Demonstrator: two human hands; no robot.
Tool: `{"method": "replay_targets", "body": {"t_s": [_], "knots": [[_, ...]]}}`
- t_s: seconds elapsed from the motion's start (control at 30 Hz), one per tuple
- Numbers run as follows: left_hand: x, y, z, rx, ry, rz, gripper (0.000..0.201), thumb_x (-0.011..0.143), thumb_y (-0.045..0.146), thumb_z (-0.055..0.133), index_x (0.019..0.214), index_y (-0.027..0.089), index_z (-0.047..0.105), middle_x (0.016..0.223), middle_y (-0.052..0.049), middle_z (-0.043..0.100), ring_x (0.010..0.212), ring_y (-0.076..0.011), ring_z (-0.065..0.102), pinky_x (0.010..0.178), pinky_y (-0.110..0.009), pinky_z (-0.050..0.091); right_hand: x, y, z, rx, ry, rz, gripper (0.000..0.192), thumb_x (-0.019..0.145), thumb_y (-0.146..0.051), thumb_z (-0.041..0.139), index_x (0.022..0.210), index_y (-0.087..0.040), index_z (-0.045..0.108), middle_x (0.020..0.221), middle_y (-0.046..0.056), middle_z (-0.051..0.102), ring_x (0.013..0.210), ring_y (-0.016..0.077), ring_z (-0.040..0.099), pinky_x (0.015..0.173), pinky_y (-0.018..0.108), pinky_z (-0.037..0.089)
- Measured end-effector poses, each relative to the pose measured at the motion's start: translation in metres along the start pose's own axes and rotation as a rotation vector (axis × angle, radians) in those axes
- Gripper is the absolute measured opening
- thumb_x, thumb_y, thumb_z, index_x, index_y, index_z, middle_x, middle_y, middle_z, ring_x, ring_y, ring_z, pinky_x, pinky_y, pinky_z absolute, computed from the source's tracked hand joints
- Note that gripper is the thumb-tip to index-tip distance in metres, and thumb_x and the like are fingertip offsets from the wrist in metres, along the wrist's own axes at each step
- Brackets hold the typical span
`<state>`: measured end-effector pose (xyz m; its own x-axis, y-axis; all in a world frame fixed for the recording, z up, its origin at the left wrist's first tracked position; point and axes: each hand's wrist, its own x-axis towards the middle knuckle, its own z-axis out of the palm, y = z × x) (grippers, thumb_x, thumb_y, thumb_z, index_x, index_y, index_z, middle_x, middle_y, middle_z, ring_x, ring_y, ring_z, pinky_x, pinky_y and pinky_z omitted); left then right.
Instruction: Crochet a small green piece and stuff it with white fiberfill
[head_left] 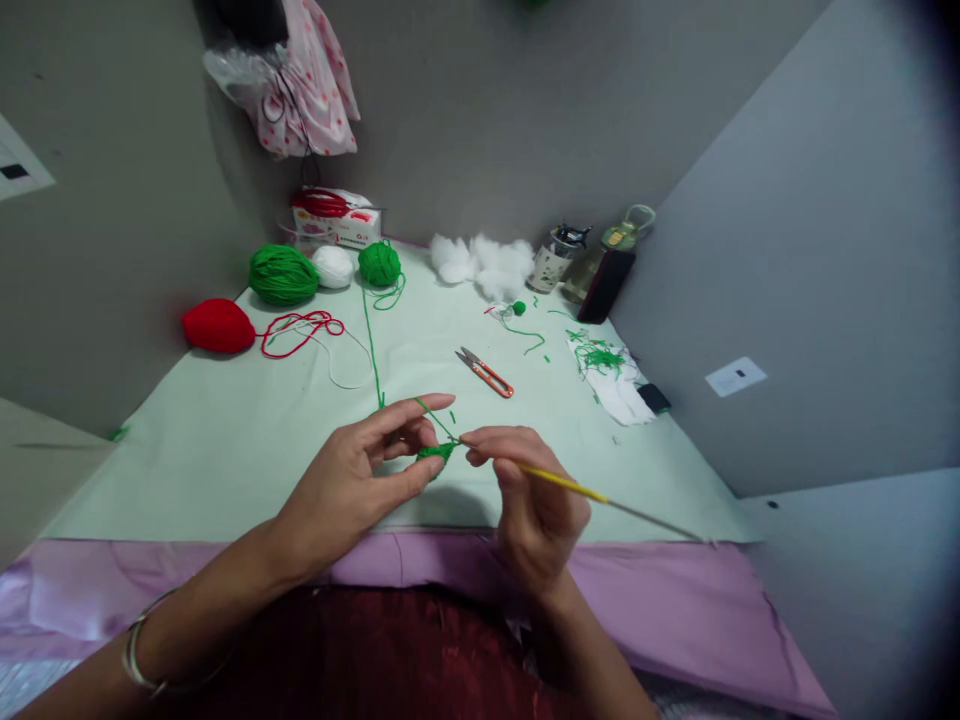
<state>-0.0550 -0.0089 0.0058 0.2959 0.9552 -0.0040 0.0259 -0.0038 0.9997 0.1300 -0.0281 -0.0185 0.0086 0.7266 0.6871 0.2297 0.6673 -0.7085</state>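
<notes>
green crochet piece (435, 452) | small (pinched) | yellow-handled hook (570, 487) slanting right

Green crochet piece (436, 452), yellow-handled hook (570, 487), red yarn ball (218, 326).

Bare table (225, 450) lies open left of the hands; snips (486, 372) and yarn scraps (600, 358) crowd beyond them.
</notes>
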Motion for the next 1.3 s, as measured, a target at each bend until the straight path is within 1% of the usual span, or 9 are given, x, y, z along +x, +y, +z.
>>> {"method": "replay_targets", "body": {"t_s": [0.17,0.3,0.4,0.57,0.77,0.87,0.93,1.13,1.3], "knots": [[0.001,-0.005,-0.004,-0.09,-0.048,-0.004,0.043,0.089,0.032,0.076,0.131,0.027,0.071,0.102,-0.003,0.065,0.099,-0.0193,0.065,0.101,-0.035,0.053,0.005,0.0,0.003,0.291,0.032,0.244,0.022,0.106,-0.026,0.056,0.101,-0.029,0.077,0.095,0.003,0.077,0.074,0.0159,0.067,0.071,0.035,0.057],[0.001,-0.004,-0.004,-0.135,-0.068,-0.026,0.054,0.089,0.029,0.075,0.142,0.025,0.064,0.096,0.0,0.061,0.098,-0.017,0.064,0.105,-0.035,0.051,0.006,0.004,0.004,0.439,0.006,0.333,0.02,0.105,-0.031,0.058,0.1,-0.029,0.077,0.095,0.002,0.076,0.076,0.0151,0.067,0.073,0.034,0.056],[0.001,-0.003,-0.003,-0.146,-0.068,-0.043,0.059,0.089,0.029,0.075,0.145,0.023,0.061,0.096,0.0,0.06,0.098,-0.0167,0.063,0.105,-0.034,0.051,0.006,0.006,0.004,0.471,-0.023,0.344,0.019,0.105,-0.03,0.058,0.1,-0.028,0.077,0.097,0.002,0.077,0.077,0.0145,0.067,0.074,0.033,0.056],[0.001,-0.005,-0.002,-0.185,-0.08,-0.063,0.066,0.089,0.029,0.076,0.15,0.022,0.054,0.096,0.0,0.062,0.098,-0.0172,0.064,0.104,-0.035,0.05,0.007,0.006,0.004,0.409,-0.055,0.317,0.019,0.103,-0.028,0.06,0.098,-0.028,0.078,0.1,0.003,0.076,0.08,0.0154,0.067,0.072,0.033,0.057],[0.004,-0.005,-0.002,-0.202,-0.094,-0.075,0.075,0.087,0.029,0.077,0.156,0.021,0.048,0.096,-0.002,0.065,0.092,-0.0185,0.063,0.09,-0.035,0.051,0.006,0.007,0.005,0.376,-0.043,0.323,0.018,0.102,-0.029,0.062,0.097,-0.027,0.079,0.097,0.004,0.075,0.077,0.0157,0.066,0.07,0.033,0.057],[0.005,-0.004,-0.003,-0.225,-0.121,-0.081,0.077,0.089,0.031,0.075,0.158,0.02,0.045,0.097,-0.002,0.065,0.094,-0.0191,0.062,0.091,-0.034,0.049,0.005,0.009,0.005,0.372,-0.049,0.332,0.018,0.102,-0.032,0.063,0.098,-0.027,0.079,0.096,0.004,0.076,0.075,0.0156,0.066,0.071,0.034,0.057],[0.005,-0.004,-0.003,-0.237,-0.127,-0.082,0.076,0.089,0.031,0.074,0.158,0.02,0.045,0.097,-0.002,0.065,0.093,-0.0186,0.06,0.089,-0.034,0.048,0.004,0.01,0.006,0.411,-0.03,0.358,0.017,0.102,-0.033,0.063,0.098,-0.027,0.079,0.095,0.003,0.076,0.075,0.0152,0.065,0.072,0.033,0.056],[0.003,-0.006,-0.002,-0.284,-0.128,-0.077,0.069,0.09,0.032,0.074,0.154,0.022,0.05,0.097,-0.001,0.059,0.091,-0.0178,0.056,0.082,-0.032,0.045,0.008,0.009,0.013,0.682,0.054,0.473,0.016,0.1,-0.036,0.066,0.091,-0.025,0.074,0.089,0.001,0.076,0.068,0.0119,0.064,0.067,0.028,0.055],[0.003,-0.006,-0.002,-0.29,-0.124,-0.085,0.066,0.091,0.031,0.074,0.153,0.024,0.052,0.099,-0.001,0.058,0.092,-0.0168,0.054,0.083,-0.03,0.044,0.01,0.008,0.012,0.708,0.048,0.527,0.02,0.1,-0.04,0.066,0.089,-0.024,0.069,0.086,0.001,0.076,0.064,0.0117,0.063,0.065,0.028,0.055]]}}
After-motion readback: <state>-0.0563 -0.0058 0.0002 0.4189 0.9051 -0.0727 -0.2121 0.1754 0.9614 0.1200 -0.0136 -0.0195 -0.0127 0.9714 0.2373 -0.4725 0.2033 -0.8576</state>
